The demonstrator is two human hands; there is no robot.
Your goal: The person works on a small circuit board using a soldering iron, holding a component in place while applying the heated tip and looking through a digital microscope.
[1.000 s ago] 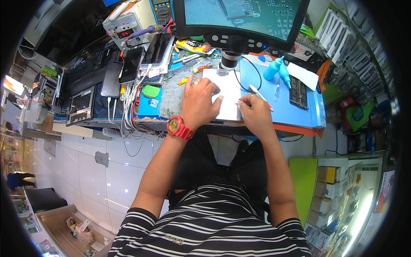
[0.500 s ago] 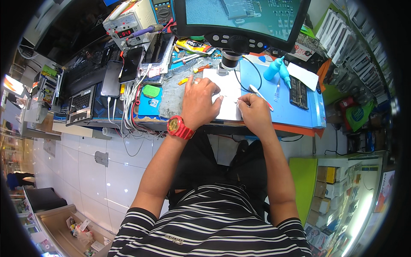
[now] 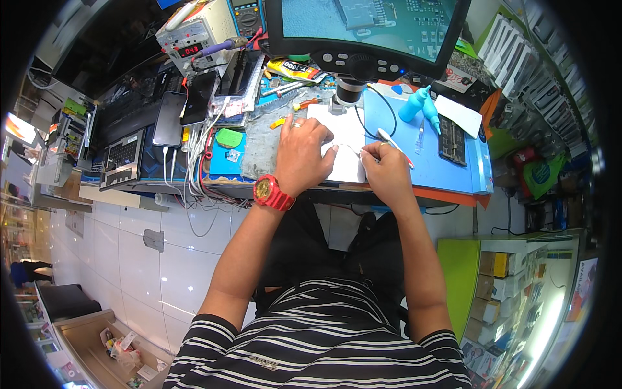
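Note:
A thin pale strand (image 3: 347,146), perhaps a wire, stretches between my hands over a white sheet (image 3: 343,172). My left hand (image 3: 301,152), with a red watch (image 3: 272,193) at the wrist, rests at the sheet's left edge, fingers curled around one end of the strand. My right hand (image 3: 385,170) pinches the other end at the sheet's right side, beside a white and red pen (image 3: 402,154). Just beyond stands a microscope lens (image 3: 346,87) under its screen (image 3: 363,19), which shows a magnified circuit board.
Phones (image 3: 168,120), cables (image 3: 194,168) and a power supply (image 3: 194,32) crowd the left. Cyan bottles (image 3: 411,107) and a dark board (image 3: 451,139) lie on the blue mat (image 3: 453,175). A display case (image 3: 505,298) stands right; a person (image 3: 24,272) is far left.
The strand between my hands shows more clearly than before, and my right fingertips have shifted very slightly. Everything else stays in place.

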